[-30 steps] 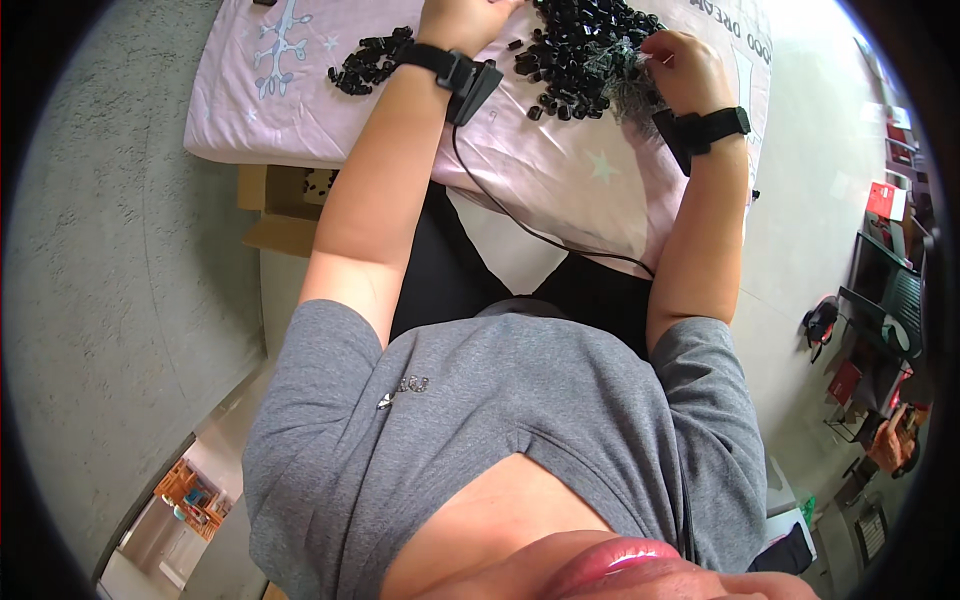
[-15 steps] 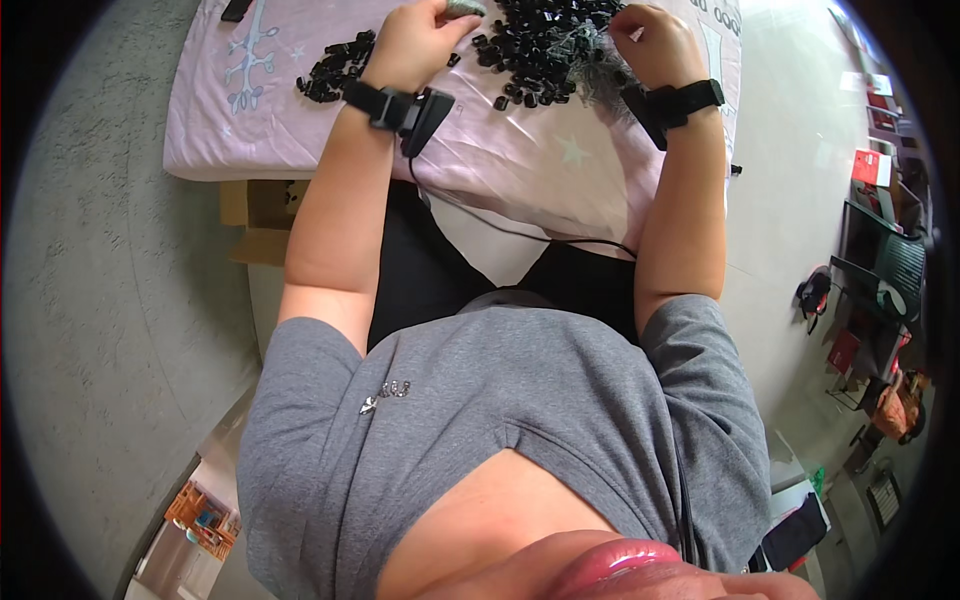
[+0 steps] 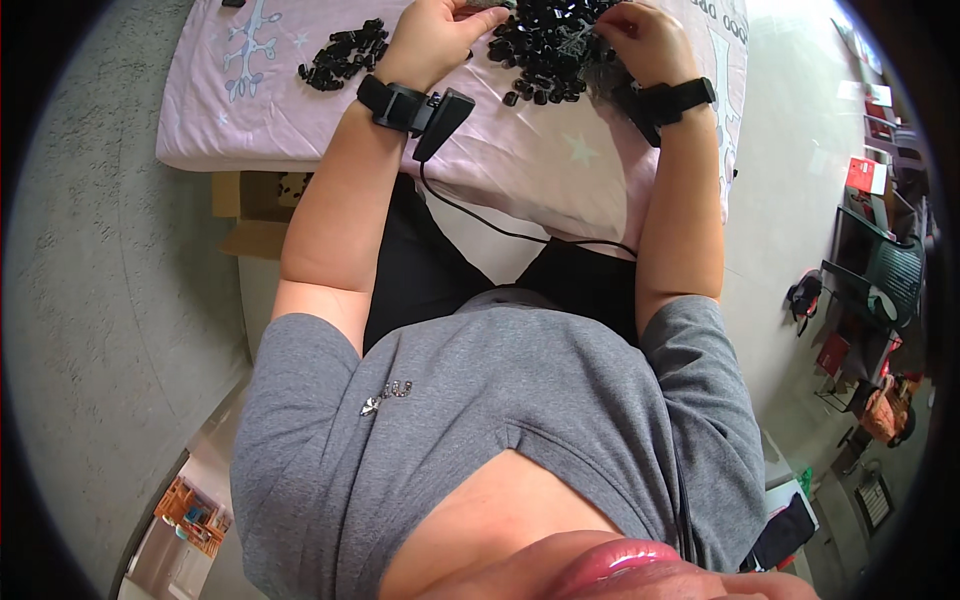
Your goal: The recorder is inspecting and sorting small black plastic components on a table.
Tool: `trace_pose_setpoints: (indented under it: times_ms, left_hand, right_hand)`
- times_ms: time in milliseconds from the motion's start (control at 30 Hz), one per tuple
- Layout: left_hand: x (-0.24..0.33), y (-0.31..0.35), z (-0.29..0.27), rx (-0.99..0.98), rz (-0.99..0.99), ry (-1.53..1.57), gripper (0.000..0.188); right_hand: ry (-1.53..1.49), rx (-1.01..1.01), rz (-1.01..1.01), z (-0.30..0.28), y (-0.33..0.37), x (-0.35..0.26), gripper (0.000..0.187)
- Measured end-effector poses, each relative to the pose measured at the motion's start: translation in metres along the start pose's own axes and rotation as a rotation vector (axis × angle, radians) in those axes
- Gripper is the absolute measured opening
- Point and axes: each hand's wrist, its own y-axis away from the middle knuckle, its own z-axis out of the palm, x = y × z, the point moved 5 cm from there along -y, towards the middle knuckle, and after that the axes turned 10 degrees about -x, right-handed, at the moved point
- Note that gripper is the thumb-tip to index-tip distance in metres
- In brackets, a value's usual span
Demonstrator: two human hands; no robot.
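At the top edge of the head view, my left hand (image 3: 438,38) has thumb and fingers closed on a small grey-green thing (image 3: 492,4), cut off by the frame. My right hand (image 3: 652,42) is pinched at the right side of a heap of small glossy black pieces (image 3: 540,62). What its fingertips hold, if anything, is too small to make out. Beside those fingertips, a tangle of thin grey strands (image 3: 603,76) lies against the heap. A smaller group of black pieces (image 3: 345,55) rests to the left of my left hand.
A pink patterned cloth (image 3: 280,130) covers the table. Both wrists wear black straps with devices, and a black cable (image 3: 480,226) loops from the left one across my lap. An open cardboard box (image 3: 255,236) sits below the table's left edge. A dark green chair (image 3: 893,270) stands far right.
My left hand has shifted right, toward the heap, with the grey-green thing still in it. My right hand has moved slightly left and down, its fingertips now closer to the heap.
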Motion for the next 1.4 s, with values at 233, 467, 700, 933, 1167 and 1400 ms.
trace_pose_setpoints:
  times_ms: [233,467,700,933,1167,1400]
  left_hand:
    - [0.013,0.01,0.01,-0.031,0.037,-0.079,0.019]
    - [0.013,0.01,0.029,-0.111,0.067,0.051,0.018]
    - [0.015,0.014,0.038,-0.127,0.055,0.16,0.016]
    - [0.017,0.016,0.038,-0.101,0.013,0.126,0.013]
    - [0.019,0.016,0.039,-0.105,0.109,0.033,0.011]
    - [0.013,0.014,0.039,-0.074,0.174,0.107,0.011]
  right_hand:
    - [-0.773,-0.082,0.122,0.004,0.006,0.003,0.007]
    - [-0.824,-0.173,0.131,0.004,0.007,-0.016,0.011]
    - [-0.827,-0.155,-0.007,0.014,0.014,-0.047,0.005]
    - [-0.854,-0.172,-0.028,0.017,0.016,-0.054,0.001]
    - [-0.776,-0.117,-0.042,0.017,0.016,-0.057,0.001]
    - [-0.825,-0.134,-0.074,0.021,0.016,-0.061,0.002]
